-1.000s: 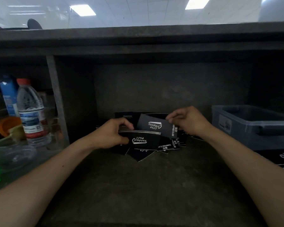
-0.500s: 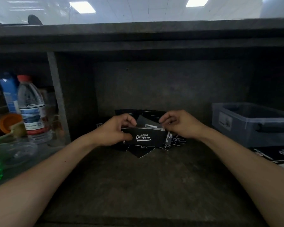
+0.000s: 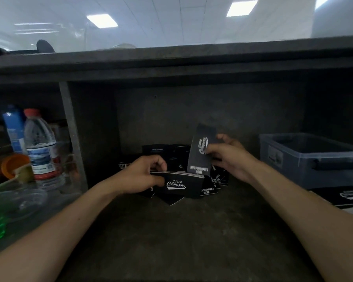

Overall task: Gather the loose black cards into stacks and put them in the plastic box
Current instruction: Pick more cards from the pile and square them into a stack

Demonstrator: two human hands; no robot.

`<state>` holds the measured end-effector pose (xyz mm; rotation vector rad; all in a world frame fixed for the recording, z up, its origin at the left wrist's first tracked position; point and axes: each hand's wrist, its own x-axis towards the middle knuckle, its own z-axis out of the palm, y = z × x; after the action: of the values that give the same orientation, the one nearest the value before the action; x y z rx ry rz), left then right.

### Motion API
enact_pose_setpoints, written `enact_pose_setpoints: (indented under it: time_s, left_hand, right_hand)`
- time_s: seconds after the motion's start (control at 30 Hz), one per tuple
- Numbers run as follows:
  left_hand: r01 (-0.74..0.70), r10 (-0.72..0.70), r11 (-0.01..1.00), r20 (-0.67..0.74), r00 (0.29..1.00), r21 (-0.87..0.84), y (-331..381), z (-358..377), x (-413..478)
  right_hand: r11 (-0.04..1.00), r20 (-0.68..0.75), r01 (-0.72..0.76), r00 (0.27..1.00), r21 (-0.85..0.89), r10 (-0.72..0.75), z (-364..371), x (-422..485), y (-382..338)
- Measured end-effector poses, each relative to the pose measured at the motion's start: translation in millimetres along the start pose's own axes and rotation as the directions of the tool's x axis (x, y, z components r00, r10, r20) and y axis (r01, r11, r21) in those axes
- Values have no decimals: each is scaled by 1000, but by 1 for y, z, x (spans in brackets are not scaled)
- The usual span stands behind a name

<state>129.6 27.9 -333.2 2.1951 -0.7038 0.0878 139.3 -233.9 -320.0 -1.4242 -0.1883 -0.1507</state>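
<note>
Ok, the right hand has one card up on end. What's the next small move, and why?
Probably turn the single card flat and lay it on the stack that the left hand grips. The right hand pinches it on end just above that stack. Loose cards lie on the shelf behind, so going to the plastic box looks premature.

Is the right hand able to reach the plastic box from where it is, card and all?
Probably yes. The right hand pinches one black card, and the plastic box stands to its right on the same shelf, with nothing visible between them. Its top looks open.
</note>
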Motion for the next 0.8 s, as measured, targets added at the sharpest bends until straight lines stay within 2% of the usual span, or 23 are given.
enact_pose_setpoints:
  time_s: [0.23, 0.33, 0.5, 0.57, 0.67, 0.7, 0.73, 0.8]
  left_hand:
    - [30, -30, 1000, -7, 1000, -4, 3, 4, -20]
    - [9, -12, 999, -51, 999, -51, -1, 6, -27]
    - [-12, 4, 989, -54, 999, -144, -8, 9, -26]
    - [-33, 21, 986, -74, 997, -164, -9, 13, -25]
    - [-50, 37, 988, -90, 995, -146, -10, 14, -25]
    - [-58, 46, 989, -90, 995, -139, -10, 13, -25]
    - [-63, 51, 988, -85, 995, -140, -11, 11, -25]
    - [-83, 75, 989, -68, 995, -123, -10, 8, -29]
  right_hand:
    - [995, 17, 100, 995, 21, -100, 7, 0, -3]
    - [997, 14, 56, 998, 60, -57, 10, -2, -3]
    - [973, 66, -81, 993, -214, 97, 3, -5, 0]
    - [948, 138, -130, 975, -290, 176, 2, -5, 3]
    - [901, 370, -176, 868, -396, 332, 0, -9, 4]
    - [887, 432, -165, 826, -431, 363, 0, -10, 2]
    - [888, 456, -145, 815, -437, 358, -2, -10, 1]
    - [908, 352, -116, 896, -402, 270, -1, -8, 2]
